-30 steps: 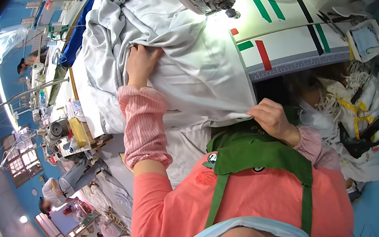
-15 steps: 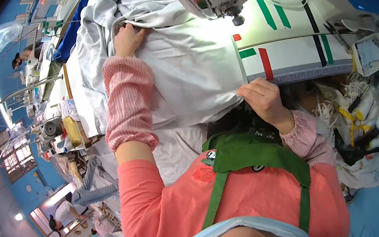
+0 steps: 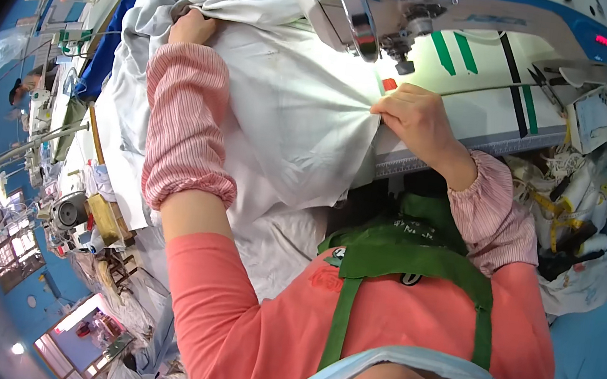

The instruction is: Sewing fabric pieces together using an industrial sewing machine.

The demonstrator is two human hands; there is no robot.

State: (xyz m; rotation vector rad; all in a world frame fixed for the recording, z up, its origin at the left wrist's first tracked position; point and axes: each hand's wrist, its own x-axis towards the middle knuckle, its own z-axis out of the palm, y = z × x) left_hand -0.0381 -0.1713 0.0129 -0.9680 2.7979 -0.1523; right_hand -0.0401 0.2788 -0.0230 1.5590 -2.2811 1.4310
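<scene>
A large pale grey-white fabric [image 3: 291,110] spreads over the sewing table and hangs down toward my lap. At its far left part, my left hand [image 3: 193,28] is closed in the bunched folds, its fingertips partly hidden. My right hand [image 3: 415,121] pinches the fabric's right edge between thumb and fingers, and creases fan out leftward from that pinch. Just beyond this hand is the needle and presser-foot area of a white and blue sewing machine [image 3: 491,14], lit by a bright lamp.
A grey ruler strip [image 3: 496,143] runs along the table's front edge, with green and black tape [image 3: 513,79] on the tabletop. Scissors [image 3: 547,86] and a white box [image 3: 593,118] lie at the right. Below them hangs a bag of thread cones and scraps [image 3: 577,205]. Other machines stand at left.
My right hand has moved up and slightly left with the fabric edge, nearer the presser foot. My left hand has shifted up and left. More of the machine shows as the view moved.
</scene>
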